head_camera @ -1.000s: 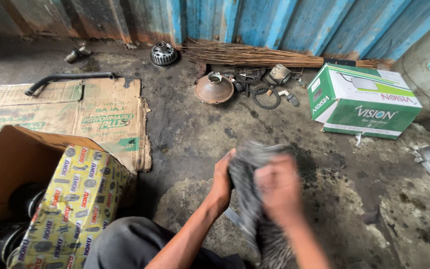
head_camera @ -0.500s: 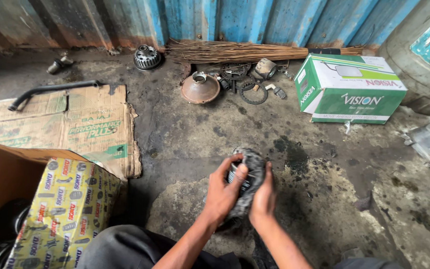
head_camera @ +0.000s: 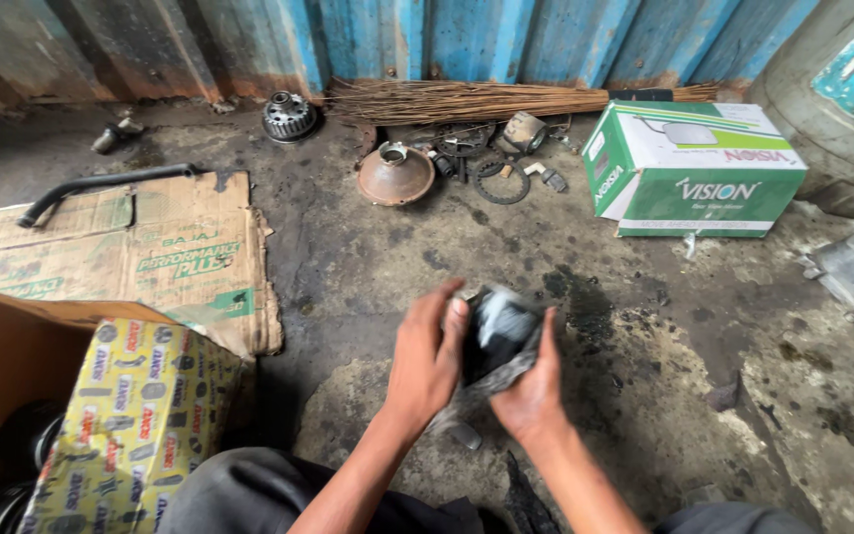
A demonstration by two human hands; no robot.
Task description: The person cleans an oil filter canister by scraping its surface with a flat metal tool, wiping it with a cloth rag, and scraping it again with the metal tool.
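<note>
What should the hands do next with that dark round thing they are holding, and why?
Probably keep rubbing and turn it a little. The left hand and right hand both cup the dark round part, which sits in a grey rag. The blur hides how clean it is, and the greasy floor below is no clean place to put it down.
</note>
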